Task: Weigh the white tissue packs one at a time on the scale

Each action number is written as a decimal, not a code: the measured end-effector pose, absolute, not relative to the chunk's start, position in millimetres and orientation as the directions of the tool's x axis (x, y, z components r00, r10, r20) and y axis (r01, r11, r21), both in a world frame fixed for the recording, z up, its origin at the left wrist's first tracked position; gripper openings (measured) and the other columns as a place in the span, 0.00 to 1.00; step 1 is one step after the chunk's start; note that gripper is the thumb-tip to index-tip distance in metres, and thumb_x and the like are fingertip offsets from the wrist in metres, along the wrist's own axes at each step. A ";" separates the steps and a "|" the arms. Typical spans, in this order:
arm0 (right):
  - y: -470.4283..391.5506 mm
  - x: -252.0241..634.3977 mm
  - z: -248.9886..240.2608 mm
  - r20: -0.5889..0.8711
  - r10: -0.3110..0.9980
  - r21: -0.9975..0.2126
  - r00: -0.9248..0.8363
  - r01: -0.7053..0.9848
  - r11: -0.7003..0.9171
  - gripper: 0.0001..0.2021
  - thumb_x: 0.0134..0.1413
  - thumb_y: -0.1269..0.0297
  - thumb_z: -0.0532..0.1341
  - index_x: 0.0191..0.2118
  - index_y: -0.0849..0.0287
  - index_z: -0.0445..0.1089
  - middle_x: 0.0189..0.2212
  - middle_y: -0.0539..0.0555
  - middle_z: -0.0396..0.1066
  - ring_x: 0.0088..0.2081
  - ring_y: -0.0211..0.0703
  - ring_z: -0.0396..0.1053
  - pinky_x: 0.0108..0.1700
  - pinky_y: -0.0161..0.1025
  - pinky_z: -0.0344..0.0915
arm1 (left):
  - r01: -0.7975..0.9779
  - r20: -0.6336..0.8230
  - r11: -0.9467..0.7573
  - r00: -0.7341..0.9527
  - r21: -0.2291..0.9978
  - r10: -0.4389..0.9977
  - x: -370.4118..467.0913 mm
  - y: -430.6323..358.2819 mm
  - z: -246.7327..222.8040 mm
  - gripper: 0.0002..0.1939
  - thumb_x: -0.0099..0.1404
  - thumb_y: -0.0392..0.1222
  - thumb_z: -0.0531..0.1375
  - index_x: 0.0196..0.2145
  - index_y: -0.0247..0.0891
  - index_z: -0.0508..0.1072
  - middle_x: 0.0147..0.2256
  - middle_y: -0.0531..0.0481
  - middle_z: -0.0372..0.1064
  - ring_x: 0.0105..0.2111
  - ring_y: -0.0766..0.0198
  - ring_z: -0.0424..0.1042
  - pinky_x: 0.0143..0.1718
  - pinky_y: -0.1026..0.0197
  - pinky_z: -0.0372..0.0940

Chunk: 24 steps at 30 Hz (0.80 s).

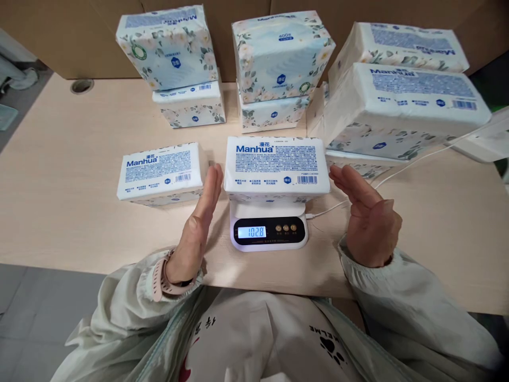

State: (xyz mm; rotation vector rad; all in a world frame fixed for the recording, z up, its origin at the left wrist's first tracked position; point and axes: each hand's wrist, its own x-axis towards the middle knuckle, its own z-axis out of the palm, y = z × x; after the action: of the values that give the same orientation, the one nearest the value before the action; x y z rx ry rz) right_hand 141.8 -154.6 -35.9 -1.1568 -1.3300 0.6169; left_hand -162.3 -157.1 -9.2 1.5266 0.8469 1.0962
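A white and blue tissue pack (277, 164) marked Manhua rests on a small white digital scale (271, 246), whose lit display reads about 102.8. My left hand (199, 223) is held flat on edge near the pack's left side, fingers stretched out, with a narrow gap between. On the other side my right hand (368, 217) is likewise flat, its fingertips close to the pack's right end; whether they touch it I cannot tell. Neither hand holds anything. Just left of my left hand lies another tissue pack (162, 172).
Behind stand stacked tissue packs at the left (170, 53), middle (282, 63) and right (421, 95), before a cardboard wall (246, 32). A white cable (417, 156) runs from the scale to the right. The wooden table (59, 201) has a round cable hole (81, 86).
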 end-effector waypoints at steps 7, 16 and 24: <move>-154.2 139.4 -33.6 0.403 0.883 -0.908 0.240 0.225 0.354 0.26 0.77 0.44 0.49 0.63 0.43 0.78 0.59 0.47 0.82 0.65 0.63 0.76 0.73 0.73 0.66 | -0.015 0.205 -0.211 0.314 0.977 0.927 -163.1 -157.3 -9.2 0.41 0.78 0.74 0.40 0.80 0.59 0.49 0.81 0.64 0.38 0.82 0.46 0.31 0.84 0.40 0.32; -155.1 140.2 -33.2 0.405 0.886 -0.909 0.228 0.209 0.362 0.25 0.77 0.43 0.49 0.63 0.40 0.78 0.60 0.47 0.82 0.66 0.62 0.76 0.73 0.72 0.65 | -0.031 0.181 -0.179 0.287 0.983 0.941 -162.4 -157.7 -10.0 0.43 0.76 0.77 0.43 0.80 0.57 0.52 0.81 0.61 0.40 0.82 0.44 0.31 0.84 0.39 0.31; -156.0 147.8 -39.4 0.377 0.923 -0.899 0.083 0.272 0.343 0.25 0.79 0.48 0.48 0.71 0.41 0.70 0.68 0.48 0.75 0.71 0.60 0.70 0.76 0.71 0.61 | -0.005 0.209 -0.220 0.334 0.975 0.919 -158.8 -152.5 -11.2 0.38 0.80 0.70 0.40 0.80 0.59 0.49 0.81 0.65 0.36 0.82 0.48 0.32 0.84 0.39 0.34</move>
State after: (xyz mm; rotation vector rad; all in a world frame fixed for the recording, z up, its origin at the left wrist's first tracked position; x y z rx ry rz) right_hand 147.8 -156.0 -39.4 -1.1613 -1.4422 0.7026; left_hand -158.8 -152.5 -11.2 1.5335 0.8637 1.0875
